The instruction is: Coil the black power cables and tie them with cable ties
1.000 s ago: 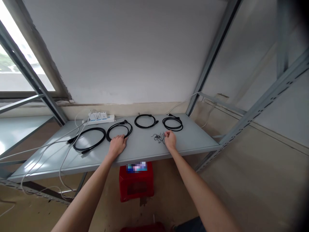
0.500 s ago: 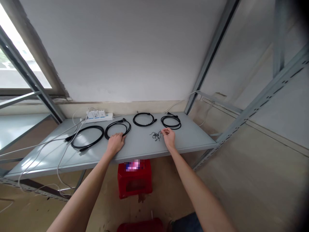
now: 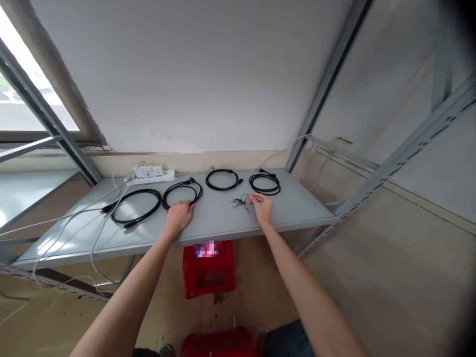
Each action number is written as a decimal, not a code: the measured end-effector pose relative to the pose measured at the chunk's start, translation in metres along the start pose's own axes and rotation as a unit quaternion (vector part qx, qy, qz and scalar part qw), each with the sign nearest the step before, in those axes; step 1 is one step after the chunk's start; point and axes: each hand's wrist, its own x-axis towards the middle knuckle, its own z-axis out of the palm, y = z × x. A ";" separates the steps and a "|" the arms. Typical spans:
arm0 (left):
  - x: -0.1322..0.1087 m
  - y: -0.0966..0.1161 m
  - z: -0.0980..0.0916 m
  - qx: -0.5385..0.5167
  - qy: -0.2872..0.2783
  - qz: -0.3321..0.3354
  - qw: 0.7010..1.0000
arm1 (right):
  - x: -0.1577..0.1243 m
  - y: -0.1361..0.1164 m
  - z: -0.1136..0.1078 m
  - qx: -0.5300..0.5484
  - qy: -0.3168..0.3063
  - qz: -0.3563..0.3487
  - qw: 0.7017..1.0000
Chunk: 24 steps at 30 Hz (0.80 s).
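Note:
Several coiled black cables lie in a row on a grey metal shelf (image 3: 223,220). My left hand (image 3: 179,214) rests flat on the shelf, fingertips touching the near edge of the second coil (image 3: 182,192). My right hand (image 3: 262,205) pinches one of the thin black twist ties (image 3: 240,201) from a small tangled bunch, just in front of the rightmost coil (image 3: 265,183). A larger coil (image 3: 136,207) lies at the left and another coil (image 3: 223,179) sits at the back middle.
A white power strip (image 3: 150,174) sits at the back left, with white cords (image 3: 74,218) trailing across the shelf and down to the floor. A red plastic stool (image 3: 208,268) stands under the shelf. Slanted metal rack posts (image 3: 327,84) frame both sides.
My right hand has closed its fingertips on the ties and drawn the bunch slightly up off the shelf. My left hand has stayed on the second coil. The camera has shifted slightly.

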 end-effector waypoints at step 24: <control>-0.001 0.003 -0.010 -0.036 -0.008 -0.015 0.999 | 0.005 -0.029 0.030 0.124 0.084 0.046 0.988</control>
